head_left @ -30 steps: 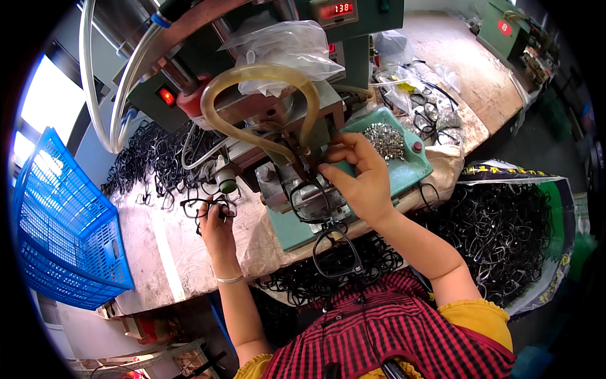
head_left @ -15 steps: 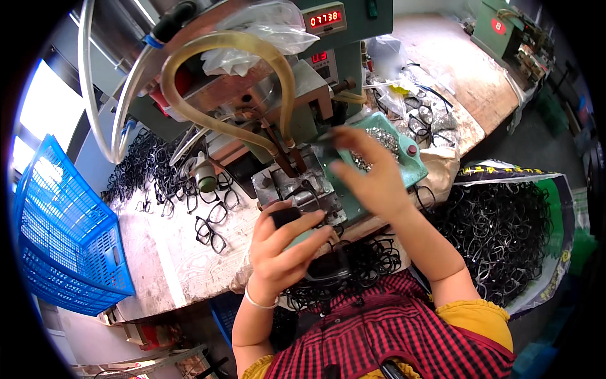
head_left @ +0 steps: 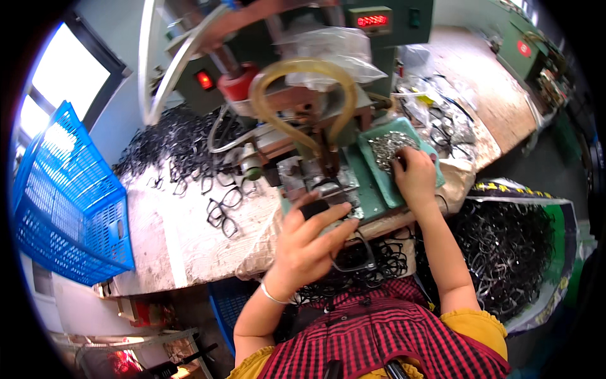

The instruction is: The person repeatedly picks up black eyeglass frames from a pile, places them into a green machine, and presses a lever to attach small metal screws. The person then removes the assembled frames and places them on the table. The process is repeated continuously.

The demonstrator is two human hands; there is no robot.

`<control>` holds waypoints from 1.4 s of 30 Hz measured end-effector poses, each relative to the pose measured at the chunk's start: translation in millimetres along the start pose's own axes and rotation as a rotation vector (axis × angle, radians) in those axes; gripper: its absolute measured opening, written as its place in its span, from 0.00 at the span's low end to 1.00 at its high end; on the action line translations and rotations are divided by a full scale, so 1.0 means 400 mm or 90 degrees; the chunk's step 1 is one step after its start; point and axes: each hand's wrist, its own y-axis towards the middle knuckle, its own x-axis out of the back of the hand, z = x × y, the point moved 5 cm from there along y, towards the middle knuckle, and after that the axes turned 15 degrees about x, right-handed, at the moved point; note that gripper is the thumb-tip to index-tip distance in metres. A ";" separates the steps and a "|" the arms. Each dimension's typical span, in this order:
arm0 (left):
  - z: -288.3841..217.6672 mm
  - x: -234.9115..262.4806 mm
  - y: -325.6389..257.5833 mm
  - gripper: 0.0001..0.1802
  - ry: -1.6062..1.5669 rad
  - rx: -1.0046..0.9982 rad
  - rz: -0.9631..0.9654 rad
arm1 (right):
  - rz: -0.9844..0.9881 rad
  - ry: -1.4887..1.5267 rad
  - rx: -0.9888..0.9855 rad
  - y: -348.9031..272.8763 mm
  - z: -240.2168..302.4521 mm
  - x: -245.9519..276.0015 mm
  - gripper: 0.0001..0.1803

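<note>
1. R hand (head_left: 416,174) is right of the press (head_left: 300,104), fingers bent together over a heap of small metal pcs (head_left: 386,142) in a turquoise tray (head_left: 391,197). Fingertips hidden, so can't tell if a pc is pinched.
2. L hand (head_left: 306,246) is at the front of the press, fingers spread & curved fwd, dark band (head_left: 314,210) round one finger. Can't tell if it grips, b/c the palm side is out of sight.
3. Black eyeglass frame (head_left: 371,260) is also at the front of the press, one rim showing beyond the L fingertips; the rest is covered.
4. Doing it well, in my judgement: steady the frame w/ light L pressure, no twisting, as thin rims likely flex; w/ R, take one pc at a time by thumb & index tips, w/o scattering the heap.
5. Diff vs 1 sec ago: R hand was up at the press head, now it's at the tray. L hand was left of the press on loose frames (head_left: 216,218); now they lie untouched there, & L is at the front.
</note>
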 end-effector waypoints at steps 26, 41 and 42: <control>0.729 0.162 -0.369 0.11 0.331 0.561 -0.235 | -0.182 0.088 -0.055 -0.101 -0.053 0.121 0.07; 0.438 -0.016 -0.209 0.10 -0.753 0.666 -0.312 | -0.117 0.712 -0.077 0.074 0.266 0.046 0.27; 0.408 -0.012 -0.185 0.10 -0.760 0.642 -0.310 | -0.106 0.727 -0.090 0.071 0.264 0.040 0.30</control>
